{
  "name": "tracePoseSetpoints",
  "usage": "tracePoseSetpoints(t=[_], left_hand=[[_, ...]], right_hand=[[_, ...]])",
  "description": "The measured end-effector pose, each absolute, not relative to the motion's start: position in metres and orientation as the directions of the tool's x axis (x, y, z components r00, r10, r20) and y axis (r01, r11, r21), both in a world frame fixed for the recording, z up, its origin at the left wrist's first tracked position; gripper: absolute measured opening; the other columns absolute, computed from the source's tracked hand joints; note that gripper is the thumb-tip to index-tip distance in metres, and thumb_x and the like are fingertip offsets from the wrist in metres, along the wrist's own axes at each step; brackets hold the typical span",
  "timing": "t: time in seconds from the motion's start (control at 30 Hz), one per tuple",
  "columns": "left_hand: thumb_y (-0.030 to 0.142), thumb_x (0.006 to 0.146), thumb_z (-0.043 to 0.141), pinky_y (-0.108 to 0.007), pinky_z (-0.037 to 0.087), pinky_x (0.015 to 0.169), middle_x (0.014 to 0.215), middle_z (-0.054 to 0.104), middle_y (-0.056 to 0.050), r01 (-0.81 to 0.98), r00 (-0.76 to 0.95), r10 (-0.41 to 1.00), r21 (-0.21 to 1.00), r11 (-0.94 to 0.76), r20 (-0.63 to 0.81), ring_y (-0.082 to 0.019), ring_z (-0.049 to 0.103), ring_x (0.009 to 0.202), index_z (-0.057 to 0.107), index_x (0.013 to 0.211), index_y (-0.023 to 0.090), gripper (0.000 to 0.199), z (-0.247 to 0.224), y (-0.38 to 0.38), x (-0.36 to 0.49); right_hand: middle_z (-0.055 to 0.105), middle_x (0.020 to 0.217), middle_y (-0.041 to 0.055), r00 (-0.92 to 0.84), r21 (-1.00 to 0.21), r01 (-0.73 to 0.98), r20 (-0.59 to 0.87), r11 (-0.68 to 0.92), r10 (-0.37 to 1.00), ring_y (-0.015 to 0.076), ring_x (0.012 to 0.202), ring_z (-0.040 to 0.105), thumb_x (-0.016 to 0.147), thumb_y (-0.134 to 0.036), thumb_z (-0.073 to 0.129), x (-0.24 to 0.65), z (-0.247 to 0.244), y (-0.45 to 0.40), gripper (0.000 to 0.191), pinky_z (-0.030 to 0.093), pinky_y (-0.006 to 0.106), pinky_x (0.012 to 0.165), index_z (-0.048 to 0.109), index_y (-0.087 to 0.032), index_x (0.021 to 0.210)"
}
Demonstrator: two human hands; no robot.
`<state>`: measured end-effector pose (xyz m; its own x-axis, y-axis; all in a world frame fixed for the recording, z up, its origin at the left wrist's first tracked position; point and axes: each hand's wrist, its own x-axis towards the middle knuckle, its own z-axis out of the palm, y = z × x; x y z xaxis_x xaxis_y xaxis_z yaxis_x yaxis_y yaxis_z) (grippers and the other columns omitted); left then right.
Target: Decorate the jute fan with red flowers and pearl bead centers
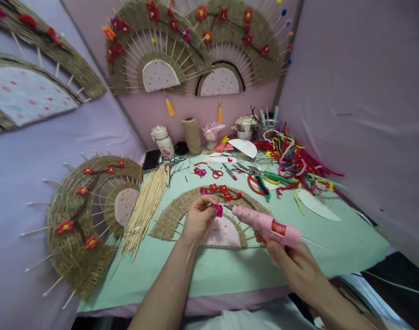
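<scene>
I see the left hand [198, 216], fingers nearly closed, pinching a small magenta fuzzy flower [218, 210] above the brown half-round twine fan [171, 216]; this flower seems light and soft, better held by its edge. The right hand [296, 270] wraps a pink tubular glue gun [255, 219].

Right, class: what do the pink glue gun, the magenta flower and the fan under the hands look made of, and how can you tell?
Glue gun: probably hard plastic, slightly glossy, from its moulded, light-catching body.
Magenta flower: possibly fuzzy pipe cleaner, from its soft-edged petals.
Fan: mainly matt plant-fibre twine, it seems, from its ribbed brown weave.
</scene>
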<state>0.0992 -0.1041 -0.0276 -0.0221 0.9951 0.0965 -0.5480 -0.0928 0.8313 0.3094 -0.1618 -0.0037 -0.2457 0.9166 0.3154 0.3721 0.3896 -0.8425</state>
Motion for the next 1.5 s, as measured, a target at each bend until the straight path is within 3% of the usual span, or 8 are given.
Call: tracePoseSetpoints(t=[0.27, 0.57, 0.77, 0.9, 1.03, 1.2, 1.3, 1.5], left_hand=[[0.02, 0.059, 0.085, -0.018, 0.041, 0.055, 0.071, 0.058, 0.002, -0.567, -0.011, 0.994, 0.818, -0.098, 0.111, -0.006, 0.051, 0.06, 0.063, 0.066, 0.016, 0.023, -0.026, -0.106, 0.1], [0.022, 0.059, 0.085, -0.018, 0.041, 0.053, 0.07, 0.057, 0.002, -0.561, -0.001, 0.994, 0.823, -0.09, 0.108, -0.006, 0.049, 0.057, 0.063, 0.066, 0.016, 0.024, -0.028, -0.106, 0.1], [0.023, 0.058, 0.086, -0.018, 0.041, 0.054, 0.071, 0.057, 0.002, -0.563, -0.01, 0.995, 0.822, -0.085, 0.096, -0.006, 0.051, 0.059, 0.063, 0.065, 0.016, 0.025, -0.027, -0.106, 0.1], [0.02, 0.058, 0.085, -0.018, 0.041, 0.056, 0.071, 0.057, 0.002, -0.573, -0.012, 0.996, 0.815, -0.081, 0.09, -0.006, 0.053, 0.061, 0.064, 0.066, 0.016, 0.023, -0.026, -0.106, 0.1], [0.018, 0.058, 0.085, -0.018, 0.041, 0.057, 0.072, 0.058, 0.002, -0.572, -0.019, 0.996, 0.816, -0.08, 0.085, -0.007, 0.053, 0.062, 0.064, 0.066, 0.016, 0.023, -0.027, -0.106, 0.1], [0.02, 0.06, 0.084, -0.019, 0.041, 0.057, 0.073, 0.058, 0.002, -0.556, -0.011, 0.997, 0.828, -0.068, 0.074, -0.006, 0.051, 0.059, 0.063, 0.068, 0.017, 0.022, -0.031, -0.104, 0.098], [0.021, 0.059, 0.083, -0.02, 0.042, 0.058, 0.073, 0.06, 0.002, -0.436, -0.042, 0.998, 0.898, -0.058, 0.044, -0.007, 0.052, 0.061, 0.064, 0.07, 0.017, 0.022, -0.025, -0.104, 0.1], [0.017, 0.068, 0.07, -0.024, 0.046, 0.066, 0.072, 0.066, -0.001, 0.028, -0.014, 0.998, 0.998, -0.063, 0.063, -0.013, 0.059, 0.068, 0.068, 0.074, 0.017, 0.006, 0.0, -0.09, 0.128]], right_hand=[[0.06, 0.058, 0.003, -0.231, -0.854, 0.397, 0.26, 0.335, 0.937, 0.0177, 0.048, 0.05, 0.092, -0.056, 0.041, 0.311, -0.01, -0.165, 0.048, 0.044, 0.026, 0.044, 0.074, -0.02, 0.089], [0.06, 0.061, 0.0031, -0.258, -0.849, 0.396, 0.262, 0.349, 0.93, 0.0197, 0.056, 0.055, 0.094, -0.052, 0.039, 0.312, -0.01, -0.164, 0.046, 0.047, 0.027, 0.053, 0.072, -0.02, 0.09], [0.056, 0.055, 0.0013, -0.25, -0.846, 0.414, 0.248, 0.335, 0.936, 0.0174, 0.046, 0.048, 0.093, -0.055, 0.039, 0.312, -0.01, -0.165, 0.048, 0.045, 0.027, 0.048, 0.07, -0.021, 0.082], [0.055, 0.052, 0.0005, -0.255, -0.84, 0.419, 0.255, 0.344, 0.933, 0.0179, 0.046, 0.049, 0.093, -0.055, 0.04, 0.311, -0.006, -0.164, 0.047, 0.048, 0.028, 0.053, 0.072, -0.021, 0.084], [0.06, 0.057, 0.0015, -0.267, -0.834, 0.424, 0.257, 0.353, 0.929, 0.0206, 0.055, 0.057, 0.093, -0.053, 0.04, 0.31, -0.004, -0.162, 0.046, 0.052, 0.03, 0.063, 0.073, -0.021, 0.093], [0.068, 0.077, 0.0063, -0.245, -0.81, 0.441, 0.306, 0.387, 0.92, 0.0273, 0.09, 0.064, 0.094, -0.049, 0.041, 0.314, -0.004, -0.156, 0.043, 0.05, 0.037, 0.087, 0.072, -0.02, 0.103], [0.067, 0.077, 0.0065, -0.153, -0.826, 0.445, 0.312, 0.347, 0.938, 0.0269, 0.085, 0.064, 0.092, -0.051, 0.041, 0.324, -0.003, -0.149, 0.044, 0.051, 0.037, 0.083, 0.071, -0.019, 0.101], [0.063, 0.065, 0.0054, 0.141, -0.889, 0.42, 0.264, 0.184, 0.954, 0.022, 0.062, 0.059, 0.086, -0.06, 0.046, 0.357, -0.014, -0.128, 0.046, 0.05, 0.032, 0.06, 0.065, -0.019, 0.079]])
